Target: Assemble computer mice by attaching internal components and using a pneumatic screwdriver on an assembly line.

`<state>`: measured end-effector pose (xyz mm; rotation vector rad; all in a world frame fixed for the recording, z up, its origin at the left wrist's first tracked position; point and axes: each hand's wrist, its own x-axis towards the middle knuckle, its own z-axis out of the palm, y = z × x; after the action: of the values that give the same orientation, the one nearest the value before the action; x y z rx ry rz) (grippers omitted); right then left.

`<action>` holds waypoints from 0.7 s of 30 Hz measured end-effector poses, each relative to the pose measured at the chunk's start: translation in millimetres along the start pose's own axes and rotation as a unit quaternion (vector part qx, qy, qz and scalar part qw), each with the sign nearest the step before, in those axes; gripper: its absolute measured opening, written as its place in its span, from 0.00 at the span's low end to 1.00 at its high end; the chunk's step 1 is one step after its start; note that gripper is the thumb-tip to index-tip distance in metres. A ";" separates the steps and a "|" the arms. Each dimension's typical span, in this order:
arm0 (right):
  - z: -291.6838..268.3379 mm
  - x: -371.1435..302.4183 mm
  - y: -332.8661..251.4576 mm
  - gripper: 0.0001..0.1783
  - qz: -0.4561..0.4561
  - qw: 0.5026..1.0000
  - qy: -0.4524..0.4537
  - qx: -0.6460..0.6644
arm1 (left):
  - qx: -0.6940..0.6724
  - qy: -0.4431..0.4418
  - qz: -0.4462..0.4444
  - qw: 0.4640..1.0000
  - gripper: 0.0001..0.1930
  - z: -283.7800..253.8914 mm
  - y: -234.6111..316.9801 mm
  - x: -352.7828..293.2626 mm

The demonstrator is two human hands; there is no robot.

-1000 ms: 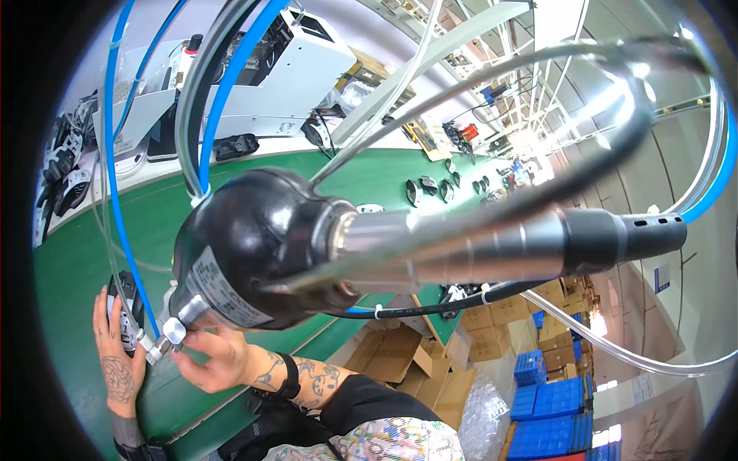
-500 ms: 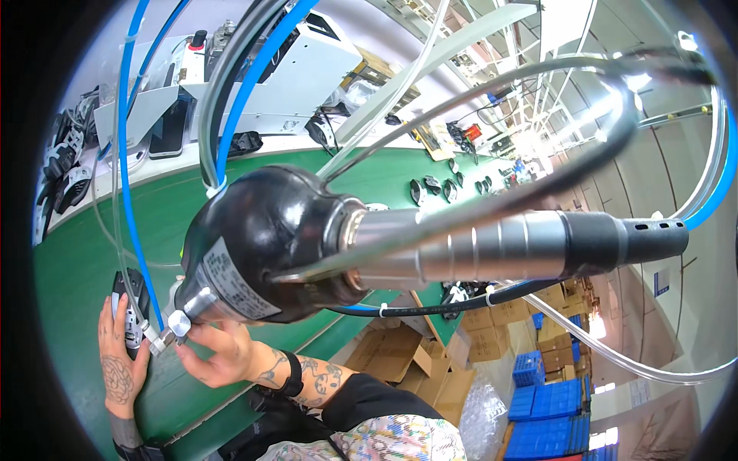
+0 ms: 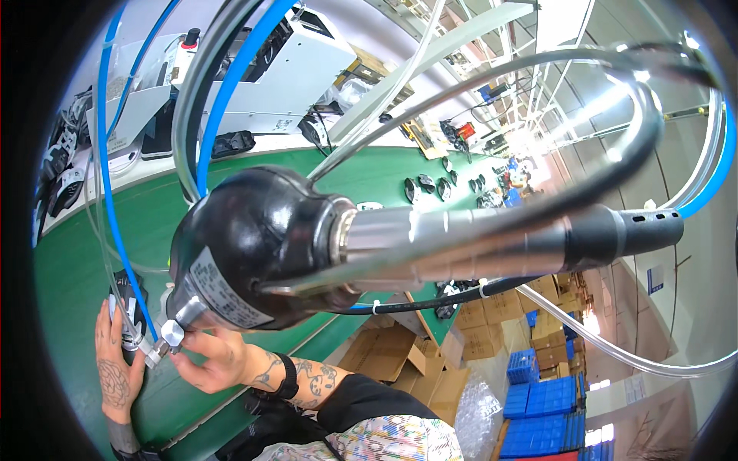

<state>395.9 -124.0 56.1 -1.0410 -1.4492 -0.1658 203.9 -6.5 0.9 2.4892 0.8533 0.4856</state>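
A large powered screwdriver-like tool (image 3: 238, 238), with a black bulb-shaped housing and a long silver and black handle, slants across the middle of the view. Its metal tip end (image 3: 172, 333), with a hex-shaped knob and clear and blue tubes, points toward the lower left. Pinching near this tip is my right hand (image 3: 214, 361), its fingertips partly hidden by the fittings. My left hand (image 3: 117, 373) lies flat on the green work surface, fingers stretched out along a small black part (image 3: 129, 296) with a lighter inside. The tip hangs over or against that part; contact is not visible.
Blue air tubes (image 3: 115, 223) and thick grey hoses (image 3: 192, 115) loop around the tool. White machines (image 3: 307, 73) line the far edge of the green bench (image 3: 84, 261). Several small black parts (image 3: 427, 183) lie farther along it. Cardboard boxes (image 3: 384, 352) and blue crates (image 3: 538, 399) stand at right.
The tool and my right hand have shifted slightly left and down toward the black part. My left hand stays beside the part. The whole view has also moved a little.
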 end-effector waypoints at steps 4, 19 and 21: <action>-2.0 0.6 1.5 0.32 -0.001 1.000 -0.001 0.007 | -0.005 -0.001 -0.006 1.000 0.38 2.6 -1.1 -2.0; -5.5 11.5 -3.2 0.30 -0.058 0.996 -0.018 -0.068 | -0.075 0.031 0.007 0.997 0.26 -3.4 -5.6 -6.4; -4.8 9.1 -2.9 0.29 -0.081 0.991 -0.021 -0.105 | -0.098 0.034 0.008 0.995 0.21 -8.4 6.3 -2.3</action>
<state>399.2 -124.4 66.3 -1.1015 -1.5801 -0.4234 201.4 -9.8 10.8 2.3138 0.7730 0.6312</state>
